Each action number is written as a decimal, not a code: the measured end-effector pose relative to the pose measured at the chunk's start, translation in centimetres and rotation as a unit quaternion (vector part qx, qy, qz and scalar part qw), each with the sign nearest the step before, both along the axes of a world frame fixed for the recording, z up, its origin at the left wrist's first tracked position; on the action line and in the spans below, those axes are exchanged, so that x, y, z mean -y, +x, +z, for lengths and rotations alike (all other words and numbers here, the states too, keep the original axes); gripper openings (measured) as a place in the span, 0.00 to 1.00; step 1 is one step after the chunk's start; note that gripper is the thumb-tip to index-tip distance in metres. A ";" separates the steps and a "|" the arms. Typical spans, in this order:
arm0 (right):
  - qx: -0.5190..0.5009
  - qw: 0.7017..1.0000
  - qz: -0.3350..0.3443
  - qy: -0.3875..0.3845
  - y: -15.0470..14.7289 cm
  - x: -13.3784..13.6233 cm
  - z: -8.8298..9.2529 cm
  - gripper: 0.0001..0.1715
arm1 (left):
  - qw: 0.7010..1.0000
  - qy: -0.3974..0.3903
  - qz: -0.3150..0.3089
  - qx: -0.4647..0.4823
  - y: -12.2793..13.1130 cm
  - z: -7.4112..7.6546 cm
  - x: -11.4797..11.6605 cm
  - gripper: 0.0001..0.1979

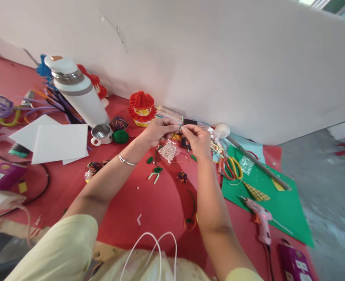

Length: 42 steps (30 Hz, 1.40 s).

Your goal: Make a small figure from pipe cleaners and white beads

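Observation:
Both hands are raised over the far middle of the red table, their fingertips almost meeting. Thumb and finger of my left hand (160, 131) pinch a thin green strand (180, 127), too small to make out fully. My right hand (199, 139) pinches the same strand from the other side. Below them lies a clear packet of white beads (169, 151). Near it are small dark green pieces (149, 160), a bent pale pipe cleaner piece (154, 178) and a multicoloured yarn pompom (182, 177). Dark objects behind the right fingers are partly hidden.
Scissors (232, 168) and a pink glue gun (260, 220) lie on the right by a green sheet (292, 210). To the left stand a white flask (78, 91), a steel-lined cup (101, 134) and white cards (61, 142). A red frilled craft piece (142, 107) stands near the wall.

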State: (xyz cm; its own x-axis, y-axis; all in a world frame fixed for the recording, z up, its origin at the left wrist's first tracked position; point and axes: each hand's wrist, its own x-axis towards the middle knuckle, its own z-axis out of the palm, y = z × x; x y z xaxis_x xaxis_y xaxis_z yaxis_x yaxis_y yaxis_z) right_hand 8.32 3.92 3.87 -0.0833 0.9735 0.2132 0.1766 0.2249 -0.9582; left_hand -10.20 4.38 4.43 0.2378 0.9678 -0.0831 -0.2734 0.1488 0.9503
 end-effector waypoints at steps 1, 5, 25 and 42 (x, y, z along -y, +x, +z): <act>-0.005 1.000 0.000 -0.002 0.0 0.0 -0.1 0.16 | 1.000 -0.001 -0.010 0.013 0.3 -0.3 0.1 0.12; 0.032 0.999 0.010 0.031 -0.1 -0.1 -0.3 0.17 | 0.996 -0.054 -0.015 0.074 0.8 -0.8 -0.1 0.13; 0.072 0.991 0.023 0.108 -0.1 0.5 0.4 0.13 | 0.956 -0.162 -0.071 0.232 -0.1 -0.9 -0.8 0.07; 0.059 0.994 0.043 0.085 0.0 0.1 -0.3 0.11 | 0.972 -0.119 -0.069 0.191 0.2 -1.5 -0.9 0.10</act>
